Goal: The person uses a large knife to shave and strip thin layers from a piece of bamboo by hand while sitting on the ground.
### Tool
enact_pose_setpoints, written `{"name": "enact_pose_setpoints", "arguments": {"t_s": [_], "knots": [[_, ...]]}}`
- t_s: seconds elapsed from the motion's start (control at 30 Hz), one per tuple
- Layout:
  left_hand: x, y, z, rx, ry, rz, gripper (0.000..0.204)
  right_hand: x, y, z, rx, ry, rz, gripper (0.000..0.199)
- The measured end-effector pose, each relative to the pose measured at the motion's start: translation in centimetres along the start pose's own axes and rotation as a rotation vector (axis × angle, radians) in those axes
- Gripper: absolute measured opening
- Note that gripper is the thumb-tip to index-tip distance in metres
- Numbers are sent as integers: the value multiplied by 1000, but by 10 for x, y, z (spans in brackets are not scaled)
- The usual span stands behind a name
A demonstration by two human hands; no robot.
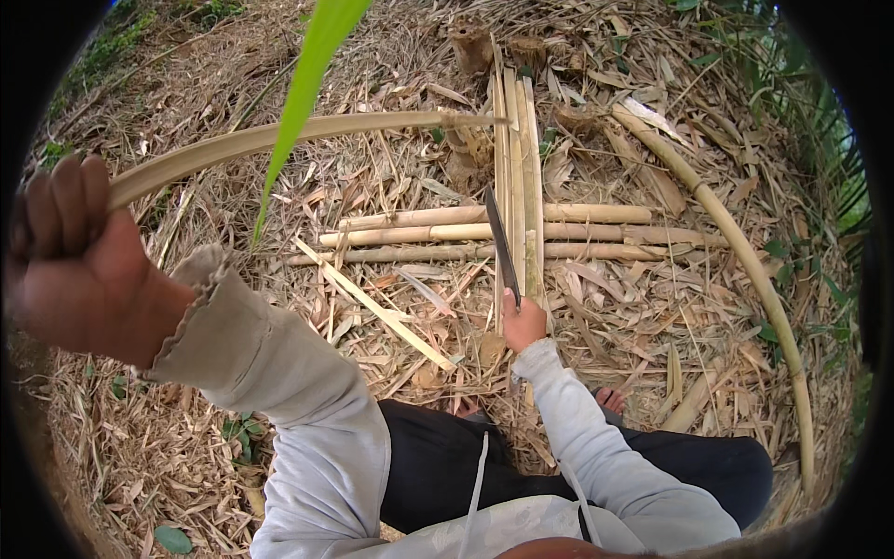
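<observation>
My left hand [88, 256] is raised at the far left, its fingers wrapped round a split bamboo strip [233, 144]. The pale strip curves across to the right, its thin end crossing above a bundle of split bamboo [524, 149]. In front of me my right hand [523, 322] grips the handle of a machete [501, 244], its dark blade pointing away from me. That blade lies over or just above the bundle and the bamboo poles [410, 233] running crosswise there; whether it touches them I cannot tell.
A long bent bamboo pole [736, 233] arcs down the right side. A loose pale strip [377, 303] lies left of the machete. Cut bamboo stumps [470, 48] stand at the back. Dry leaves cover the ground, and a green leaf [307, 102] hangs close in view.
</observation>
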State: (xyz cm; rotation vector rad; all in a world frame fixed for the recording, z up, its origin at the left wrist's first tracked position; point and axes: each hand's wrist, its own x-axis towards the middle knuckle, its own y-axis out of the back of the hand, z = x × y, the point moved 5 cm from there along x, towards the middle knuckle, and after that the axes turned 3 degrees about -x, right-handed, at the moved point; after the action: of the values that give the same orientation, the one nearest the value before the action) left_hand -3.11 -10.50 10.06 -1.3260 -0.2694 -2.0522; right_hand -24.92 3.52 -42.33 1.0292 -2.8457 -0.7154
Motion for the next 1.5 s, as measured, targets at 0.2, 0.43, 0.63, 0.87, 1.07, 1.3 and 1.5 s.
{"name": "enact_pose_setpoints", "arguments": {"t_s": [0.2,0.43,0.63,0.87,1.07,1.3,1.5], "knots": [[-18,12,65,-164,16,159,43,-9,35,-93,732,-185,-243,63],[-179,-10,64,-191,102,700,42,9,139,-164,1399,-71,-302,65],[-307,-77,88,262,1061,766,68,4,163,-150,1309,-111,-201,44],[-268,-159,71,780,1186,-327,20,32,177,-157,1259,34,-335,38],[-231,-135,-29,846,1378,-487,34,-10,171,-223,1098,124,-642,40],[-250,-161,-90,-169,1461,144,38,24,199,-250,891,144,-554,69],[-277,-155,-108,-279,1422,273,26,39,255,-210,287,367,-122,36]]}}
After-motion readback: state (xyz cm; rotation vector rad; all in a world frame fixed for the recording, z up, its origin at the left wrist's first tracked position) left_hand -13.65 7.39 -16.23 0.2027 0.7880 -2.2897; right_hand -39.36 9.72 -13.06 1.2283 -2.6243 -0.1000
